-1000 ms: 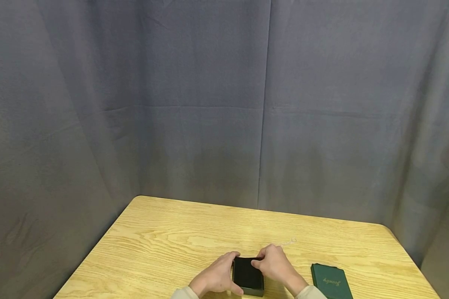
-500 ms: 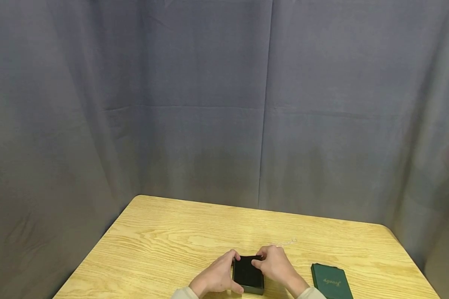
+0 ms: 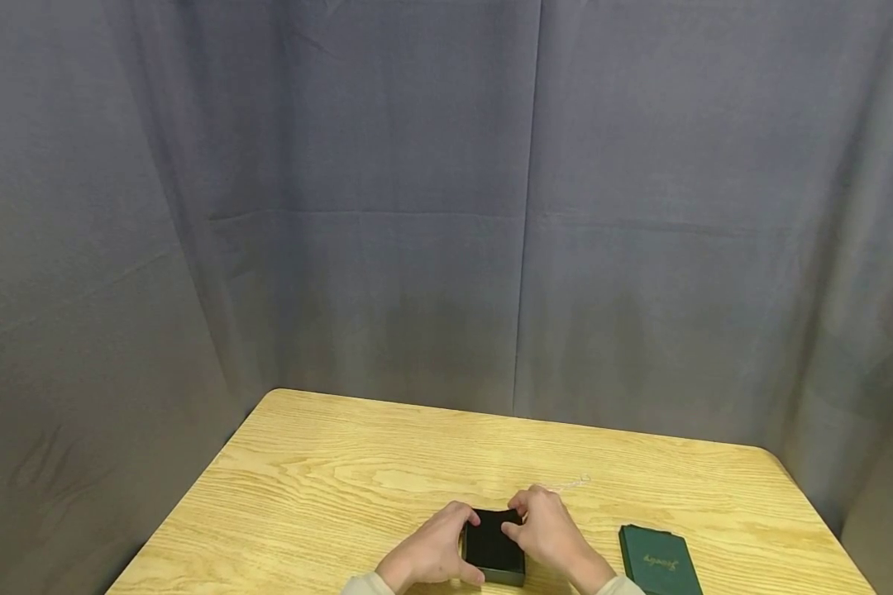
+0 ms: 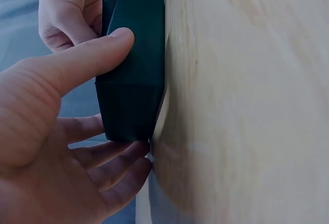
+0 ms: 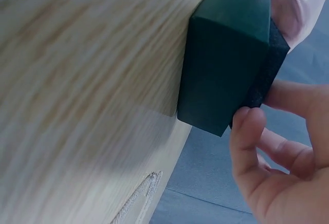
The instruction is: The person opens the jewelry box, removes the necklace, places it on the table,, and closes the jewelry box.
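Observation:
A small dark green box (image 3: 504,578) stands on the wooden table, fitted with a black pad (image 3: 491,541). My left hand (image 3: 435,545) grips the box from the left, thumb at the near side and fingers around the far corner. With thumb and fingertips, my right hand (image 3: 554,533) pinches the pad at its far right corner. In the right wrist view the pad's edge (image 5: 267,70) sticks up above the box wall. The left wrist view shows the thumb (image 4: 115,41) lying on the green side of the box. Whatever lies under the pad is hidden.
Just beyond my right hand lies a thin, pale chain (image 3: 571,483). To the right is a green lid (image 3: 661,564) with gold lettering. Grey curtains (image 3: 417,207) hang behind the table's far edge (image 3: 513,417).
The pad's far edge has bowed and risen slightly at the corners. My left fingertips have come onto its far left corner. The box, lid and chain stay where they were.

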`<action>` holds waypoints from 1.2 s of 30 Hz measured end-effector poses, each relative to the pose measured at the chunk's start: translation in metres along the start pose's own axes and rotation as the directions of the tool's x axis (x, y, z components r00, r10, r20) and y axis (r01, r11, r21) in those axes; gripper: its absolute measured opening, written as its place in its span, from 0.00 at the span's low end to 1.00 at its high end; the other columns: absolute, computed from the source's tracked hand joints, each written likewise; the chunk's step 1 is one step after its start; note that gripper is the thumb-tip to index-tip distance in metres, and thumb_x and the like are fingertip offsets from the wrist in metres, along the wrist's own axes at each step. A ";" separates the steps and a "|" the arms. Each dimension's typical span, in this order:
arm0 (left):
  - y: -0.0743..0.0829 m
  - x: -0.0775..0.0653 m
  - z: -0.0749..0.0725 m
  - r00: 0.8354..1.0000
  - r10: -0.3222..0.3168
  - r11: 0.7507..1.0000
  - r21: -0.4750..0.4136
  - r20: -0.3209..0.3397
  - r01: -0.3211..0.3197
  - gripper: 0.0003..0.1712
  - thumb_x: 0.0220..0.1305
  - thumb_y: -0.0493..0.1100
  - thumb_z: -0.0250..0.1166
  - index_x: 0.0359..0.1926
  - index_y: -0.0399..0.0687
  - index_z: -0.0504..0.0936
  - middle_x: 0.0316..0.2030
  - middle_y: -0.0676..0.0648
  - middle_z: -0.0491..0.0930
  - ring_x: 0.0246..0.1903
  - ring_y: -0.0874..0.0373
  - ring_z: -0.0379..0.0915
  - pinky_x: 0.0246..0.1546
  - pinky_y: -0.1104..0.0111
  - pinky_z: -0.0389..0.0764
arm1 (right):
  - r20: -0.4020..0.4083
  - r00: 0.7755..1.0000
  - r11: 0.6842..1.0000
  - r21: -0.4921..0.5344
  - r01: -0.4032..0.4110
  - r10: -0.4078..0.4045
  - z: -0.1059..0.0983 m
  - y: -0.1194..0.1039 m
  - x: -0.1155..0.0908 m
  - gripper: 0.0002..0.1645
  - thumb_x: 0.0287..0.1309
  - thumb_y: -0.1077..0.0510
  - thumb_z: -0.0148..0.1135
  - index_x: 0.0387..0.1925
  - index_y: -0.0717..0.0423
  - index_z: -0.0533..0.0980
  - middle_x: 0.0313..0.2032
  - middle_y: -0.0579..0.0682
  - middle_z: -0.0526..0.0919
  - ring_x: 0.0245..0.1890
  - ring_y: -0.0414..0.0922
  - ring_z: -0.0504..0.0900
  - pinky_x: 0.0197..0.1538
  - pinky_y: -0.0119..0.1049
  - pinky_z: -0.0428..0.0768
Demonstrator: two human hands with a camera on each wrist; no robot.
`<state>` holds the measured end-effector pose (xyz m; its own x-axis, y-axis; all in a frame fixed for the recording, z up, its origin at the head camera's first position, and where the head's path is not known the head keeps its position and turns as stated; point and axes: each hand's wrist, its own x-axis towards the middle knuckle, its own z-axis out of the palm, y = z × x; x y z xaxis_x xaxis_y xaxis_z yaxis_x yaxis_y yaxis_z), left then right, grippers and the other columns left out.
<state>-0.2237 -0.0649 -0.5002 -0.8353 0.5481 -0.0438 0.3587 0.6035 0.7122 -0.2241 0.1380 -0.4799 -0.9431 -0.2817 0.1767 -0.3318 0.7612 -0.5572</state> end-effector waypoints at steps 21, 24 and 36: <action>0.004 -0.001 0.001 0.999 -0.040 0.999 0.021 0.000 0.040 0.32 0.45 0.50 0.77 0.51 0.48 0.76 0.52 0.54 0.68 0.39 0.64 0.67 0.41 0.68 0.73 | 0.060 0.984 0.986 -0.013 0.167 -0.166 -0.003 0.006 -0.004 0.09 0.47 0.62 0.72 0.32 0.59 0.82 0.30 0.45 0.75 0.24 0.35 0.72 0.26 0.28 0.73; 0.002 0.000 0.001 0.999 -0.045 0.999 0.021 0.002 0.045 0.32 0.45 0.51 0.77 0.52 0.49 0.76 0.52 0.54 0.68 0.39 0.64 0.67 0.41 0.67 0.73 | 0.071 0.977 0.980 -0.014 0.201 -0.199 -0.005 0.006 -0.005 0.07 0.48 0.61 0.72 0.31 0.58 0.82 0.32 0.44 0.74 0.24 0.33 0.71 0.26 0.27 0.74; 0.000 0.002 0.000 0.999 -0.035 0.999 0.010 -0.008 0.036 0.42 0.44 0.52 0.77 0.58 0.45 0.69 0.48 0.53 0.69 0.43 0.62 0.67 0.48 0.61 0.72 | 0.119 0.955 0.960 -0.038 0.278 -0.272 -0.007 0.011 -0.006 0.06 0.48 0.62 0.71 0.31 0.58 0.83 0.32 0.43 0.76 0.29 0.35 0.75 0.30 0.26 0.76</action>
<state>-0.2250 -0.0639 -0.5007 -0.8508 0.5216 -0.0633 0.3330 0.6284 0.7030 -0.2225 0.1521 -0.4813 -0.8079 -0.5453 0.2235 -0.5812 0.6746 -0.4552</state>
